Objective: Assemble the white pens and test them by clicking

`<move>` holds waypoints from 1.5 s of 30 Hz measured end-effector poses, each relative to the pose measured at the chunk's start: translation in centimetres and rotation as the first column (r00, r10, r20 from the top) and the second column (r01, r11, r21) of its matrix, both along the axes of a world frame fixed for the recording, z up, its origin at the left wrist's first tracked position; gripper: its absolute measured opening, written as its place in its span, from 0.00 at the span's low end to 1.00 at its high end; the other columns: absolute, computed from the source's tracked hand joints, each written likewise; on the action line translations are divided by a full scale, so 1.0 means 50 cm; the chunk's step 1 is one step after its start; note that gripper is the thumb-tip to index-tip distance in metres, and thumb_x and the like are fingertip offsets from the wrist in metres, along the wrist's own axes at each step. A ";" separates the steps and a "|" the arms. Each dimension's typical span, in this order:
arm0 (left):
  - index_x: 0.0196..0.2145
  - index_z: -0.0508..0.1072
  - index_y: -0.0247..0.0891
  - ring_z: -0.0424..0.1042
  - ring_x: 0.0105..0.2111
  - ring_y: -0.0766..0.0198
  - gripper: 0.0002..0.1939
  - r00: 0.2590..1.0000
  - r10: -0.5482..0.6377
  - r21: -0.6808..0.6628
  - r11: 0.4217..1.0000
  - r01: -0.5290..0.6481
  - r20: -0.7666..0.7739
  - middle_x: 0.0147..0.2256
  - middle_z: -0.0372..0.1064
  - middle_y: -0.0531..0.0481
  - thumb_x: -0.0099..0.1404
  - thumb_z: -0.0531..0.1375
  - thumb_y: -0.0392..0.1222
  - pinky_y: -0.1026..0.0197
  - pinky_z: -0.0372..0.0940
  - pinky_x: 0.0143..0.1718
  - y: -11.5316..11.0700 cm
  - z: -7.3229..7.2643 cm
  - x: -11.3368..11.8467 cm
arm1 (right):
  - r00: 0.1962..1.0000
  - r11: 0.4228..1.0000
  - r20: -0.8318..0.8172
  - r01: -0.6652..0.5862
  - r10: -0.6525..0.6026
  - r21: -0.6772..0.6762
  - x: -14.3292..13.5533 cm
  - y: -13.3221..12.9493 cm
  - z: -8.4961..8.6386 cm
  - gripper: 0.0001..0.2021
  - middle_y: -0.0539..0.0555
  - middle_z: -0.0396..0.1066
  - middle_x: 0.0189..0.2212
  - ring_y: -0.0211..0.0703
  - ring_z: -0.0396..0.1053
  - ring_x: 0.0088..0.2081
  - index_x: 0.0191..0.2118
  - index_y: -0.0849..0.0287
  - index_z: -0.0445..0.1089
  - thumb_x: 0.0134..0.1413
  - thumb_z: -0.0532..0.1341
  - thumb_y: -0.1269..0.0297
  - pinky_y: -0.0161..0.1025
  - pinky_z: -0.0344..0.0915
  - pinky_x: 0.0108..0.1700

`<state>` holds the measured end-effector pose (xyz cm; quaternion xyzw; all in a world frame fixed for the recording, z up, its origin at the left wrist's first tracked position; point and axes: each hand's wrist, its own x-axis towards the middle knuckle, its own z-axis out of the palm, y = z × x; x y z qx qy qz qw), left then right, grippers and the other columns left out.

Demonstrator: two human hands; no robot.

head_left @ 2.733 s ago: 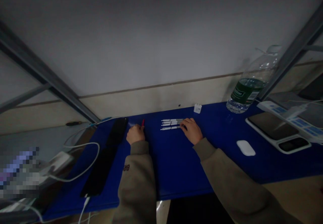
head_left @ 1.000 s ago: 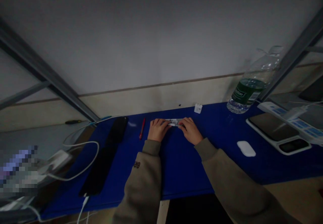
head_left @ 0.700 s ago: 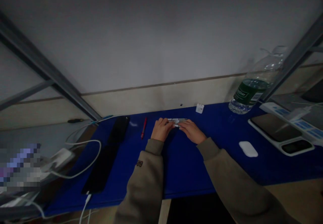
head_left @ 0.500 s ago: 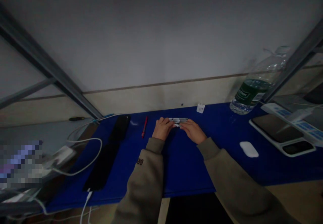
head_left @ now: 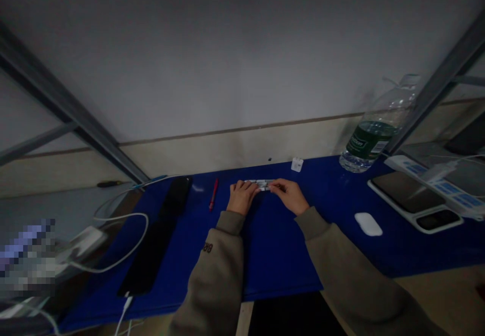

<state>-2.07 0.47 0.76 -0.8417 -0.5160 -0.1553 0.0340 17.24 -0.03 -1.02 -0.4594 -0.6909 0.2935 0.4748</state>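
Several slim white-and-grey pens (head_left: 261, 183) lie side by side, pointing left to right, on the blue table (head_left: 276, 255) near its back edge. My left hand (head_left: 241, 196) is closed on their left ends, fingers bent over them. At the right ends, my right hand (head_left: 290, 194) pinches the pens between thumb and fingers. The fingers cover both ends of the bundle, so the exact number is hidden. A red pen (head_left: 214, 194) lies by itself to the left of my left hand.
Two dark phones (head_left: 176, 196) and a white cable (head_left: 146, 220) lie at the left. Behind on the right stand a small white block (head_left: 297, 164) and a large water bottle (head_left: 366, 146). Further right are a white case (head_left: 368, 224) and a scale (head_left: 409, 194).
The view has shifted slightly. The right hand's fingers have drawn into a tighter pinch at the pens' right ends, and the left hand's fingers lie a little further over the left ends.
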 end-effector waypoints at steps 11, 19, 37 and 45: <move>0.39 0.71 0.43 0.59 0.42 0.60 0.17 0.999 -0.040 -0.017 0.999 0.040 0.009 0.41 0.69 0.49 0.69 0.45 0.50 0.55 0.50 0.42 -0.002 -0.005 0.009 | 0.999 0.997 0.013 -0.035 0.036 -0.074 -0.005 0.002 -0.009 0.15 0.50 0.67 0.22 0.37 0.64 0.25 0.36 0.59 0.73 0.59 0.52 0.57 0.35 0.61 0.30; 0.43 0.70 0.45 0.60 0.44 0.60 0.16 0.999 -0.037 -0.035 0.999 0.037 0.009 0.42 0.69 0.48 0.70 0.45 0.47 0.55 0.50 0.43 -0.003 -0.005 0.009 | 0.996 0.990 -0.045 -0.084 0.079 -0.116 -0.010 -0.002 -0.009 0.15 0.51 0.70 0.25 0.37 0.66 0.25 0.44 0.59 0.70 0.59 0.52 0.58 0.35 0.63 0.29; 0.50 0.65 0.44 0.65 0.43 0.60 0.16 0.992 -0.109 0.044 0.993 0.112 -0.058 0.43 0.68 0.47 0.70 0.44 0.45 0.59 0.55 0.39 -0.003 -0.020 0.025 | 0.995 0.991 -0.080 -0.075 0.067 -0.108 -0.011 0.006 -0.018 0.13 0.50 0.70 0.25 0.38 0.66 0.26 0.42 0.59 0.70 0.58 0.54 0.58 0.36 0.62 0.31; 0.48 0.65 0.41 0.67 0.41 0.60 0.14 0.993 -0.106 0.026 0.994 0.107 -0.059 0.42 0.67 0.46 0.70 0.46 0.41 0.59 0.59 0.39 -0.002 -0.022 0.026 | 0.989 0.988 -0.109 -0.112 0.100 -0.105 -0.010 0.000 -0.009 0.14 0.52 0.72 0.32 0.39 0.67 0.31 0.41 0.58 0.69 0.50 0.61 0.57 0.36 0.62 0.32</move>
